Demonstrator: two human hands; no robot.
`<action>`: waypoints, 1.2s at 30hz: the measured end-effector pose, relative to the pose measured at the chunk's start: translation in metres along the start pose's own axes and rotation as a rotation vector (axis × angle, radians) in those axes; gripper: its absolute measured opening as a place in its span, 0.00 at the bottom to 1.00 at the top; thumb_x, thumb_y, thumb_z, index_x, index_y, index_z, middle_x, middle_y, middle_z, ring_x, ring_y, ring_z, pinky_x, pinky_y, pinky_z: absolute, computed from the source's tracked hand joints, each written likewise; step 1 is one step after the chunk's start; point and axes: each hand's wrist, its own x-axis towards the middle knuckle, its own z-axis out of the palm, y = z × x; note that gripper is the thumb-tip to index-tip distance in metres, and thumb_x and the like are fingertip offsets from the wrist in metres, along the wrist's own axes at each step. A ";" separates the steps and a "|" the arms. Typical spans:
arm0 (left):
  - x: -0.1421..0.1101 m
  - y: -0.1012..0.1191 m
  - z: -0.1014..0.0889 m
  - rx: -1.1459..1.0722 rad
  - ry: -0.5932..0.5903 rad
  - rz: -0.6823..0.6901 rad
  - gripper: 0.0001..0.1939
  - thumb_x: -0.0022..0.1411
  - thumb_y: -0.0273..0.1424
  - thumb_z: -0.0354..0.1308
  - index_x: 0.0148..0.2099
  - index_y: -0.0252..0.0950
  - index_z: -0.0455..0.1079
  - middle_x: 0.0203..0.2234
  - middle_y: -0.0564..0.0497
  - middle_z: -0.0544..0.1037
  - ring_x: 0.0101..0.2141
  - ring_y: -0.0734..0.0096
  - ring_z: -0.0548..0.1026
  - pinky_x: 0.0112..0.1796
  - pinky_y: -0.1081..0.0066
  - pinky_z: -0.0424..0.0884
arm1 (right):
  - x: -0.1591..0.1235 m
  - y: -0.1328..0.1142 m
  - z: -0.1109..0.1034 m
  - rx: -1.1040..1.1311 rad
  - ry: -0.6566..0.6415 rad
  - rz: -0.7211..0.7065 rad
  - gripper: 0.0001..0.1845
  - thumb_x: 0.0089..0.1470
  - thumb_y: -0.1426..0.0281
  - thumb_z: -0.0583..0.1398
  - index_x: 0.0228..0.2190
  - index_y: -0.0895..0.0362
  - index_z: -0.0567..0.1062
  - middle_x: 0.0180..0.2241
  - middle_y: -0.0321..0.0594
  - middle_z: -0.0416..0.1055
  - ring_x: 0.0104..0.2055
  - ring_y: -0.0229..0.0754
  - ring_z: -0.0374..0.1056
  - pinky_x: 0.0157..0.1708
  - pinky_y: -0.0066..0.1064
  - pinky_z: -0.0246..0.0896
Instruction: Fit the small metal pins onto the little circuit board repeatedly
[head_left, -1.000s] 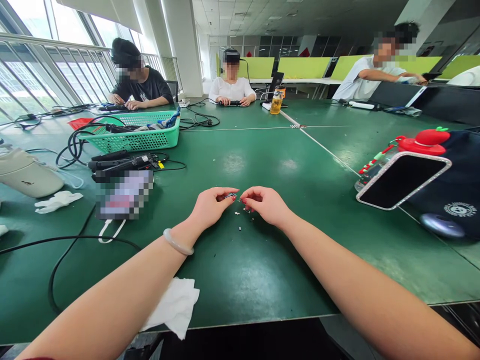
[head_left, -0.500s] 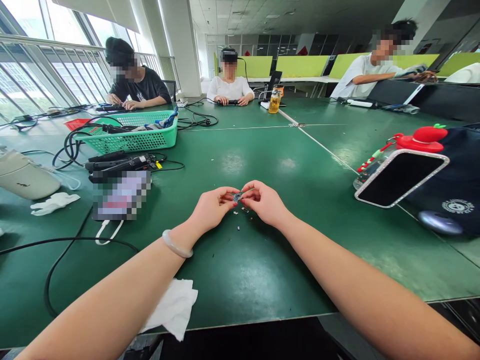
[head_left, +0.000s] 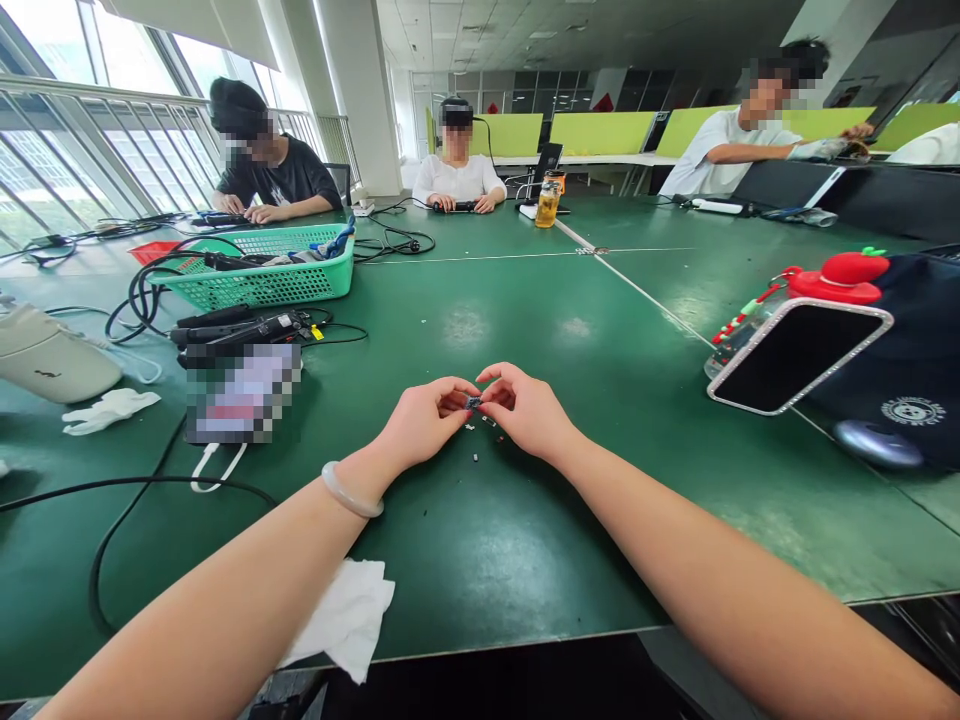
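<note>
Left hand point(head_left: 424, 425), one: thumb and fingers pinching a small dark piece point(head_left: 473, 403); pale bangle point(head_left: 352, 492) at the wrist. Right hand point(head_left: 534, 412), one: thumb close at the piece's other side, forefinger arched above and parted from the thumb; from where I stand, I cannot tell whether it grips. Piece, one: between the two sets of fingertips, over the green table point(head_left: 600, 520), its detail too small to read. Loose bits point(head_left: 489, 421), several, tiny: on the table, just on the near side of the fingers. Tissue point(head_left: 352, 610), one, white: nearer the body than the fingers, to their left, at the table's edge. Phone point(head_left: 801, 355), one, tilted: well right of the fingers, beside a red-lidded bottle point(head_left: 847, 279) and dark bag point(head_left: 919, 340). Basket point(head_left: 270, 283), one, green: beyond the fingers, to their left. Co-workers point(head_left: 459, 180), three: well beyond the fingers.
</note>
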 end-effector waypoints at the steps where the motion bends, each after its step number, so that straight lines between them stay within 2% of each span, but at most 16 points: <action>1: 0.000 0.001 0.000 -0.010 -0.011 -0.003 0.12 0.53 0.27 0.57 0.42 0.35 0.71 0.34 0.48 0.79 0.35 0.70 0.77 0.42 0.67 0.73 | 0.000 0.000 0.000 -0.003 -0.003 -0.004 0.14 0.47 0.73 0.59 0.39 0.53 0.68 0.27 0.32 0.71 0.26 0.34 0.66 0.29 0.28 0.65; 6: -0.001 0.003 0.000 -0.050 -0.029 -0.036 0.13 0.52 0.31 0.60 0.41 0.35 0.69 0.31 0.50 0.77 0.32 0.72 0.75 0.40 0.69 0.72 | 0.000 0.003 0.001 -0.001 -0.013 -0.041 0.15 0.47 0.73 0.59 0.40 0.53 0.68 0.28 0.32 0.71 0.26 0.34 0.66 0.29 0.28 0.64; 10: -0.001 0.003 -0.001 0.088 0.002 -0.050 0.15 0.53 0.35 0.59 0.43 0.36 0.70 0.24 0.54 0.73 0.26 0.75 0.70 0.33 0.71 0.69 | 0.001 0.003 -0.003 -0.043 -0.037 -0.063 0.16 0.48 0.73 0.59 0.42 0.52 0.68 0.28 0.31 0.72 0.26 0.33 0.65 0.30 0.27 0.63; 13: 0.000 0.001 -0.004 0.194 0.024 -0.042 0.17 0.54 0.34 0.57 0.47 0.39 0.71 0.23 0.56 0.70 0.25 0.75 0.67 0.31 0.72 0.65 | 0.002 0.002 -0.010 -0.193 -0.051 -0.032 0.12 0.48 0.72 0.60 0.39 0.53 0.71 0.29 0.31 0.72 0.26 0.33 0.64 0.31 0.28 0.60; 16: 0.002 -0.001 -0.006 0.245 0.065 -0.074 0.15 0.55 0.34 0.55 0.45 0.39 0.73 0.20 0.58 0.65 0.23 0.76 0.65 0.29 0.73 0.63 | 0.004 0.004 -0.016 -0.394 -0.087 0.022 0.05 0.48 0.68 0.62 0.31 0.54 0.75 0.29 0.33 0.73 0.29 0.35 0.64 0.31 0.28 0.57; 19: 0.004 -0.001 -0.008 0.270 0.079 -0.126 0.14 0.54 0.33 0.53 0.42 0.39 0.75 0.17 0.58 0.63 0.22 0.75 0.63 0.27 0.73 0.61 | 0.004 0.005 -0.016 -0.499 -0.133 0.069 0.06 0.48 0.65 0.63 0.29 0.54 0.76 0.30 0.35 0.73 0.32 0.37 0.65 0.31 0.28 0.56; 27: 0.003 -0.003 -0.007 0.263 0.077 -0.085 0.14 0.56 0.38 0.55 0.42 0.40 0.74 0.24 0.55 0.71 0.26 0.73 0.67 0.31 0.72 0.64 | 0.005 0.003 -0.005 -0.630 -0.202 0.023 0.06 0.53 0.69 0.59 0.28 0.55 0.76 0.33 0.38 0.72 0.34 0.38 0.65 0.33 0.29 0.56; 32: 0.003 -0.006 -0.007 0.231 0.076 -0.090 0.14 0.57 0.34 0.54 0.45 0.40 0.73 0.28 0.53 0.75 0.27 0.73 0.69 0.33 0.71 0.66 | 0.004 -0.002 -0.007 -0.673 -0.206 0.019 0.07 0.55 0.69 0.57 0.31 0.54 0.77 0.35 0.39 0.72 0.36 0.39 0.66 0.35 0.30 0.58; 36: 0.004 -0.007 -0.007 0.213 0.073 -0.091 0.14 0.58 0.31 0.53 0.46 0.40 0.73 0.31 0.52 0.76 0.32 0.72 0.72 0.38 0.70 0.67 | -0.001 -0.006 -0.004 -0.677 -0.226 -0.088 0.09 0.55 0.66 0.58 0.37 0.53 0.77 0.35 0.38 0.72 0.39 0.40 0.67 0.39 0.30 0.59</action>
